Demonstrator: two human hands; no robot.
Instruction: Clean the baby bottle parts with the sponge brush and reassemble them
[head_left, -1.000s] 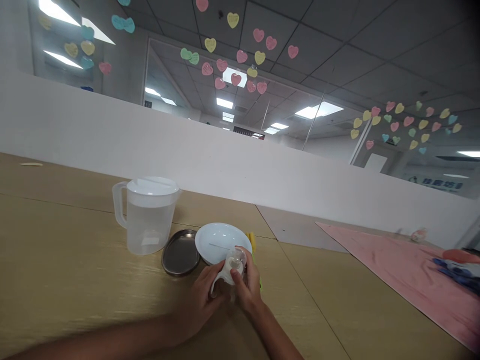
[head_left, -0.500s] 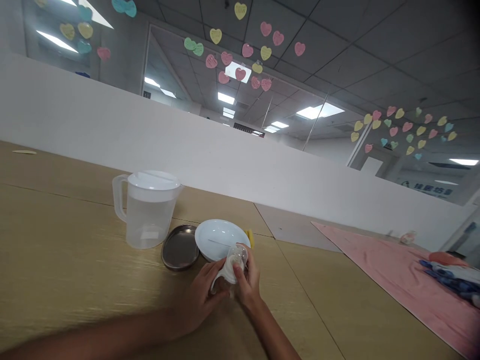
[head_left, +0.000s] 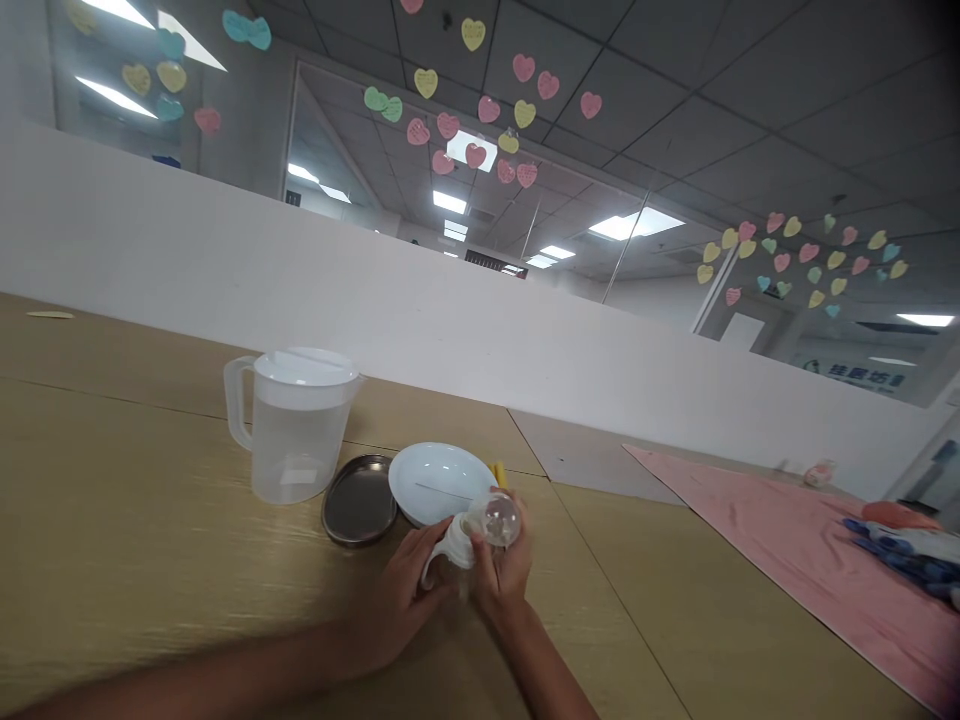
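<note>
Both my hands meet low in the middle of the wooden table (head_left: 135,540). My left hand (head_left: 401,600) is closed round a small white baby bottle (head_left: 448,553) by its handle. My right hand (head_left: 501,575) pinches a clear round cap (head_left: 500,517) just above the bottle's top. Right behind the hands lies a white plate (head_left: 431,480) with a yellow object (head_left: 499,472) at its right edge. A steel dish (head_left: 360,511) sits left of the plate, and a clear lidded pitcher (head_left: 291,425) holding water stands further left.
A white partition wall (head_left: 465,330) runs along the table's far edge. A pink cloth (head_left: 810,560) covers the right side, with a blue and orange toy (head_left: 904,535) and a small pinkish object (head_left: 817,472) on it.
My right hand has lifted the clear cap up and to the right, off the bottle's top. The left hand and bottle stay put. The camera tilted slightly.
</note>
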